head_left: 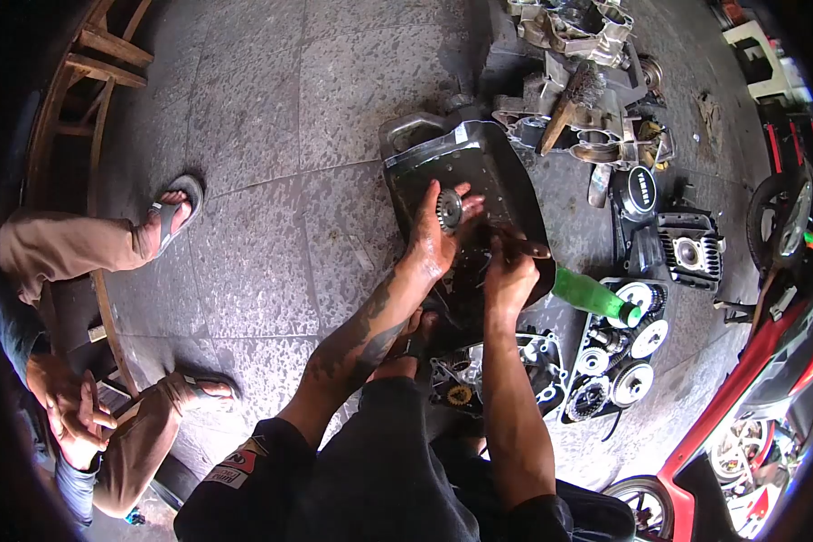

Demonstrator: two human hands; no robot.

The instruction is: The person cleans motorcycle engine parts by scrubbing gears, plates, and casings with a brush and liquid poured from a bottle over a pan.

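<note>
A small toothed metal gear [449,210] is held in my left hand [434,237], between the thumb and the fingers, above a black cut-open container [506,167]. To its right, my right hand [512,269] is closed around a dark brush-like tool [526,247], whose far end is blurred near the gear. Both hands are over the container, which has dark, wet-looking insides. A green bottle [596,295] lies just right of my right hand.
Engine casings [596,99] and a wooden-handled brush [571,107] lie ahead right. A tray of gears [614,352], a cylinder [691,253] and an engine cover [465,375] are nearer. A person [81,406] sits on the left; a red motorcycle [741,388] stands right.
</note>
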